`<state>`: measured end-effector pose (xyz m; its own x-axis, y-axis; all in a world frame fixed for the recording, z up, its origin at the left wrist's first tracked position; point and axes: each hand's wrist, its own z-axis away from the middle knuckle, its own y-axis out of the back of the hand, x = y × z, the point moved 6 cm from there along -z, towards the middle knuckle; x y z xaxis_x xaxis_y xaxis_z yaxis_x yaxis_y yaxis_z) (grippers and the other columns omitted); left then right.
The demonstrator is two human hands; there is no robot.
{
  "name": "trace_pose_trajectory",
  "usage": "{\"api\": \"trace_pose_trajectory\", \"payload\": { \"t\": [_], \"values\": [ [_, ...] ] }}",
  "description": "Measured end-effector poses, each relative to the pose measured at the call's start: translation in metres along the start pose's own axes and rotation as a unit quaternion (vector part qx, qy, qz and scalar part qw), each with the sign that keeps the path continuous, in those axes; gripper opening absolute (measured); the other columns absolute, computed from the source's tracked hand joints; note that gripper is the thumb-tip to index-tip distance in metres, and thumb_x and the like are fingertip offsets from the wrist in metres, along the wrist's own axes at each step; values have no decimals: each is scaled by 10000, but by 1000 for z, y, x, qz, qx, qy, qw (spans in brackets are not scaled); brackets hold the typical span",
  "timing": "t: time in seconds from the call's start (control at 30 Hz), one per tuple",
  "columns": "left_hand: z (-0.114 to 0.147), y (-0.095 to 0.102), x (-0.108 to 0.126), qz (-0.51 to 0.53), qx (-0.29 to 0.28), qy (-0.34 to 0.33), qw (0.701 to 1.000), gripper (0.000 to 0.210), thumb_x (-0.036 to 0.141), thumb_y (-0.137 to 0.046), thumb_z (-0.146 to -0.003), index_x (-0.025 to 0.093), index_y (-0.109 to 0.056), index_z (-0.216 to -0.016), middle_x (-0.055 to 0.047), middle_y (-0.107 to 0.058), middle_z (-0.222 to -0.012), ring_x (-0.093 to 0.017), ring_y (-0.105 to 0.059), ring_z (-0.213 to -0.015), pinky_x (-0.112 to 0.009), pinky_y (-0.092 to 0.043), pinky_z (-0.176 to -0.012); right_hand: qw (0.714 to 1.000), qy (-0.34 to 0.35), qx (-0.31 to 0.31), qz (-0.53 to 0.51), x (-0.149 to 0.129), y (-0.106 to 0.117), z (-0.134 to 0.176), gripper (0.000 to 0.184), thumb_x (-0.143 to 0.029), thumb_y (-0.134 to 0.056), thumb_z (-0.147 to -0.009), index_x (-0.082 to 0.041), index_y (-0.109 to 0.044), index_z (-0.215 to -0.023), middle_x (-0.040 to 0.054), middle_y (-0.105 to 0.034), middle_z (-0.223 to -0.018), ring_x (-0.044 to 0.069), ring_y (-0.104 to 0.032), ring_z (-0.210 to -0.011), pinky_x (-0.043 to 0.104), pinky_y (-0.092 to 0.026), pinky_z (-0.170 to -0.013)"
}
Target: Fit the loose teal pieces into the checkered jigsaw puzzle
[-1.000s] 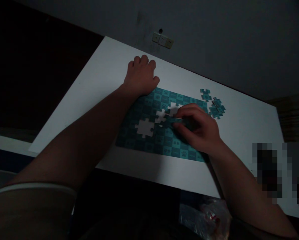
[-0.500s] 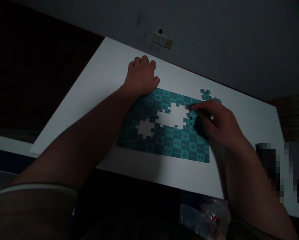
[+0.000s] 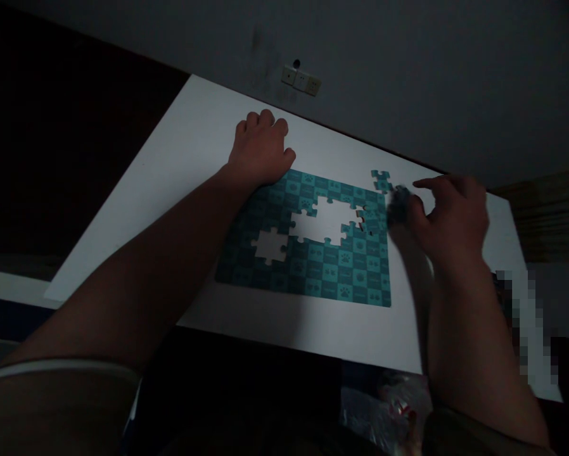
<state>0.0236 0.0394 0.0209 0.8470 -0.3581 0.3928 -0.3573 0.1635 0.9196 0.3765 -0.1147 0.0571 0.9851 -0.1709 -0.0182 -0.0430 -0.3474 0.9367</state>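
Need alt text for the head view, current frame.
A person's right hand, thumb and index finger apart, is beside loose pieces, some blurred, near the right edge of a teal jigsaw with two gaps. The left hand rests at its far left on a white table.

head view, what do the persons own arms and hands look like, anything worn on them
The left hand and right hand are ungloved, and no watch or bracelet shows on either wrist. Both forearms are bare. The left sleeve is dark, brownish in this dim light, with a pale edge. The right sleeve is also dark.
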Motion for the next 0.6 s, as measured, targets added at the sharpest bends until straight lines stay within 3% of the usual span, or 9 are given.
{"api": "trace_pose_trajectory", "payload": {
  "t": [0.17,0.27,0.43,0.53,0.6],
  "values": [
    [0,-1,-1,-3,9,1,1000,1226,988,-660,-743,507,-680,-1872,-50,-851,-1526,-567,-302,-1719,-858,-296,-1347,993,-33,-104,52,24,-28,-4,783,-447,-463,-1188,6,-724,-1771,427,-656,-1873,521,-576,-1778,693,-398,-1480],
    [-1,0,-2,8,21,8,1000,1195,964,-647,-811,487,-641,-1907,-59,-833,-1562,-559,-347,-1713,-860,-309,-1382,984,-54,-163,49,29,-35,-2,766,-472,-409,-1240,-46,-734,-1788,392,-715,-1832,508,-665,-1696,656,-484,-1414],
    [-3,-1,-4,25,18,11,999,1197,896,-718,-805,483,-626,-1925,-71,-813,-1596,-584,-334,-1756,-904,-285,-1439,982,-73,-173,38,31,-31,-6,633,-510,-504,-1184,-139,-909,-1499,359,-838,-1615,517,-779,-1480,633,-610,-1194],
    [-4,-3,-5,29,13,10,999,1190,897,-705,-814,470,-632,-1923,-79,-798,-1648,-603,-322,-1775,-903,-265,-1459,981,-83,-172,20,33,-29,-9,514,-513,-577,-1137,-173,-898,-1350,318,-894,-1463,468,-839,-1335,578,-641,-1088],
    [-4,-4,-5,29,12,10,999,1178,935,-693,-820,522,-611,-1920,-39,-807,-1639,-579,-295,-1766,-883,-252,-1460,982,-107,-154,-11,37,-25,-10,383,-490,-650,-1083,-213,-856,-1250,266,-920,-1336,430,-860,-1221,543,-645,-1025]
  ]
}}
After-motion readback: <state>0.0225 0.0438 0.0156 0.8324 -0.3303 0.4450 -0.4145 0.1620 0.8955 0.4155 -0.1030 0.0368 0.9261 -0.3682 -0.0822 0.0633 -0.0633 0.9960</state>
